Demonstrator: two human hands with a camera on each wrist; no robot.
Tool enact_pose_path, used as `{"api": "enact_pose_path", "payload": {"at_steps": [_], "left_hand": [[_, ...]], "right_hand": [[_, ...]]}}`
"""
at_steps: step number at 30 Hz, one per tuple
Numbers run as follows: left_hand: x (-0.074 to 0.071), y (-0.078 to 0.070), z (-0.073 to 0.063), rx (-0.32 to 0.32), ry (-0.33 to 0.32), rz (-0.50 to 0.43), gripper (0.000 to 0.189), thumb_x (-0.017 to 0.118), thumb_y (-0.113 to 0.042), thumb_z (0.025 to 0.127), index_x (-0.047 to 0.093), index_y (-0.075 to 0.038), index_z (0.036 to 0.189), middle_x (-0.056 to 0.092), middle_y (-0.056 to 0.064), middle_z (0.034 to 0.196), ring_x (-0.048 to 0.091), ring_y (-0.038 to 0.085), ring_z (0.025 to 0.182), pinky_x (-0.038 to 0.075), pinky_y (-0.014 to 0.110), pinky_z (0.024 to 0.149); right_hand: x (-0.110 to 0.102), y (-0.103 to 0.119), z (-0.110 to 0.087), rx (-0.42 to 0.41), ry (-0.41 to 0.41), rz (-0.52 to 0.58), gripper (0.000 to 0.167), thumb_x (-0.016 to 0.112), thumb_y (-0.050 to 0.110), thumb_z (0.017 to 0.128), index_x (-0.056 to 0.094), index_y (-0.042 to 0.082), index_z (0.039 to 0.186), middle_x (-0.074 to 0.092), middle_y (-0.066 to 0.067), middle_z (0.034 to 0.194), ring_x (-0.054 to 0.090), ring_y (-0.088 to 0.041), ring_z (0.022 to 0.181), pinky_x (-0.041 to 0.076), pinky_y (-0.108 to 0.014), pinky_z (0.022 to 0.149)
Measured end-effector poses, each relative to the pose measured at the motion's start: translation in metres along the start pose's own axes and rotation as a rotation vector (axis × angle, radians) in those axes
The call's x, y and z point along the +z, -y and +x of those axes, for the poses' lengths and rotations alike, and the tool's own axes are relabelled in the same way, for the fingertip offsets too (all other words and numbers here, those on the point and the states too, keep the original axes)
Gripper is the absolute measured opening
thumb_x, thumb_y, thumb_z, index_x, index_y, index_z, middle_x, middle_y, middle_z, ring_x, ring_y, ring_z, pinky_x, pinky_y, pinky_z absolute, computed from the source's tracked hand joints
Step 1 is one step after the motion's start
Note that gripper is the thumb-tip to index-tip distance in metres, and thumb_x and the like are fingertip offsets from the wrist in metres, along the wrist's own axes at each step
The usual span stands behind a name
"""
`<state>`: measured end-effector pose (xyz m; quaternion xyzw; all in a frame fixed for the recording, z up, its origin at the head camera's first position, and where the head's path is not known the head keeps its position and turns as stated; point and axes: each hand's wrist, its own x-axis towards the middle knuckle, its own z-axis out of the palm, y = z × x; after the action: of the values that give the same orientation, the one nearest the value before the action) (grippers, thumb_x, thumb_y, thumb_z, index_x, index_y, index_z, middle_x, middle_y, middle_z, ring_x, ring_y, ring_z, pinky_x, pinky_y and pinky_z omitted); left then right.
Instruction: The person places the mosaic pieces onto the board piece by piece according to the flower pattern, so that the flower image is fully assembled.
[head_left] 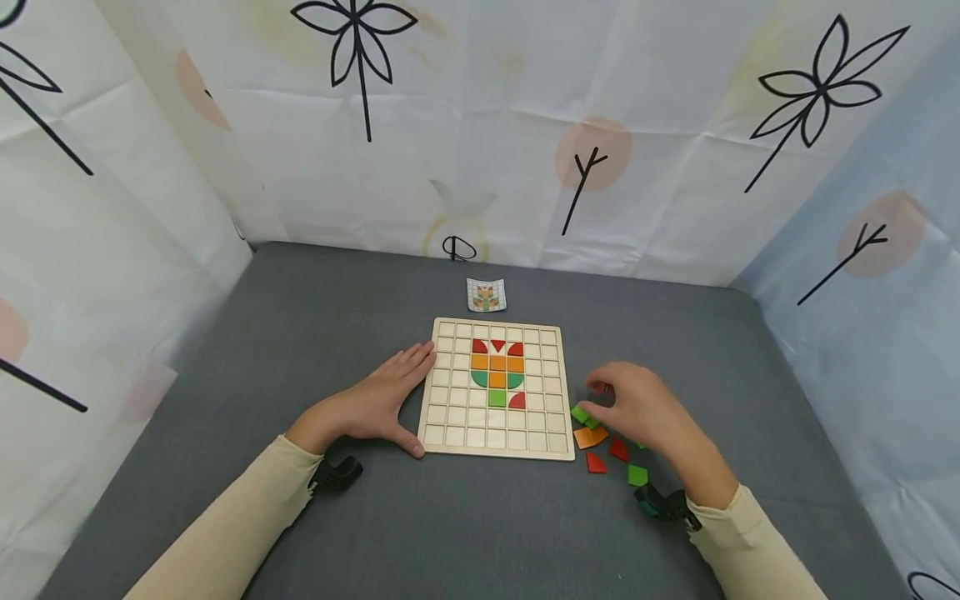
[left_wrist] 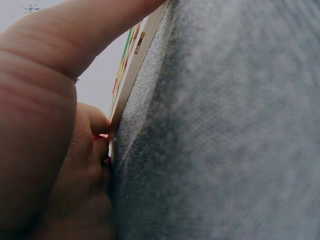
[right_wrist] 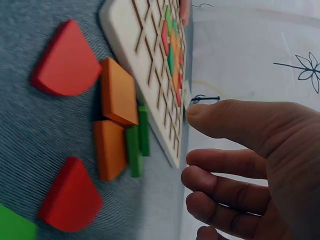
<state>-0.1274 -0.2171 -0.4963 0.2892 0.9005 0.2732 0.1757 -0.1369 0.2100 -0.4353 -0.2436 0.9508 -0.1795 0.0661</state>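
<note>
A square wooden grid board (head_left: 457, 417) lies on the table with colored tiles set in its cells: red at the top, orange in the middle, green below, and a red quarter-round (head_left: 517, 401) low on the right. My left hand (head_left: 382, 396) rests along the board's left edge, thumb and fingertips spread against it. Beyond the right edge, my right hand (head_left: 633, 404) hovers over loose tiles with bent fingers and a gap between thumb and fingertips. In the right wrist view nothing is between them. Closest to it lie green tiles (head_left: 580, 414) and orange tiles (head_left: 590, 437).
Two loose red quarter-rounds (head_left: 596, 462) and a green tile (head_left: 637, 475) lie near the right wrist. A small printed card (head_left: 486, 295) with a colored pattern sits behind the board. White patterned cloth (head_left: 487, 100) stands around the grey tabletop (head_left: 450, 533).
</note>
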Motion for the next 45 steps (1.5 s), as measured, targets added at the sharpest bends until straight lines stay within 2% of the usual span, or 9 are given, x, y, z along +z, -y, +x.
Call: {"api": "enact_pose_path", "payload": {"at_steps": [7, 12, 20, 30, 35, 45], "left_hand": [[0.0, -0.001, 0.0, 0.006, -0.003, -0.009, 0.148, 0.095, -0.066, 0.073, 0.008, 0.0, 0.173, -0.001, 0.014, 0.182, -0.002, 0.034, 0.166, 0.005, 0.057, 0.132], [0.001, 0.0, 0.0, 0.009, -0.006, -0.01, 0.149, 0.095, -0.067, 0.072, 0.008, 0.0, 0.173, -0.002, 0.014, 0.182, -0.002, 0.034, 0.166, 0.005, 0.058, 0.132], [0.002, 0.003, 0.002, -0.003, 0.002, 0.01, 0.149, 0.094, -0.069, 0.072, 0.007, -0.002, 0.174, -0.003, 0.012, 0.182, -0.003, 0.032, 0.166, 0.005, 0.055, 0.133], [0.001, 0.001, 0.0, -0.003, -0.004, -0.006, 0.149, 0.095, -0.066, 0.072, 0.008, -0.002, 0.174, -0.002, 0.012, 0.182, -0.002, 0.032, 0.166, 0.005, 0.055, 0.133], [0.0, 0.0, 0.001, -0.002, -0.002, -0.003, 0.148, 0.095, -0.066, 0.072, 0.008, -0.002, 0.174, -0.001, 0.012, 0.182, -0.002, 0.033, 0.166, 0.005, 0.055, 0.133], [0.0, 0.0, 0.0, 0.003, 0.001, -0.004, 0.148, 0.094, -0.067, 0.073, 0.007, -0.001, 0.174, -0.002, 0.012, 0.182, -0.002, 0.033, 0.166, 0.005, 0.055, 0.133]], "right_hand": [[0.014, 0.001, -0.001, 0.047, 0.043, 0.009, 0.017, 0.088, 0.025, 0.093, 0.081, 0.011, 0.099, 0.067, 0.004, 0.087, 0.058, -0.014, 0.077, 0.054, -0.038, 0.071], [0.02, 0.002, 0.0, 0.057, 0.051, 0.003, 0.014, 0.088, 0.022, 0.092, 0.081, 0.011, 0.097, 0.063, 0.005, 0.082, 0.054, -0.012, 0.072, 0.051, -0.035, 0.067], [0.017, 0.002, 0.0, 0.039, 0.04, 0.01, 0.011, 0.086, 0.016, 0.093, 0.081, 0.01, 0.1, 0.066, 0.004, 0.087, 0.056, -0.013, 0.077, 0.053, -0.037, 0.07], [0.009, 0.005, 0.005, -0.022, -0.045, -0.02, 0.014, 0.088, 0.013, 0.09, 0.08, 0.011, 0.101, 0.067, 0.002, 0.091, 0.061, -0.021, 0.083, 0.053, -0.038, 0.071], [0.008, 0.011, 0.01, -0.033, -0.047, -0.027, 0.015, 0.087, 0.015, 0.092, 0.081, 0.012, 0.105, 0.068, 0.001, 0.095, 0.063, -0.025, 0.088, 0.055, -0.041, 0.075], [0.014, 0.025, 0.024, -0.07, -0.044, -0.033, 0.022, 0.089, 0.017, 0.09, 0.081, 0.009, 0.109, 0.07, -0.002, 0.106, 0.063, -0.023, 0.093, 0.057, -0.043, 0.08]]}}
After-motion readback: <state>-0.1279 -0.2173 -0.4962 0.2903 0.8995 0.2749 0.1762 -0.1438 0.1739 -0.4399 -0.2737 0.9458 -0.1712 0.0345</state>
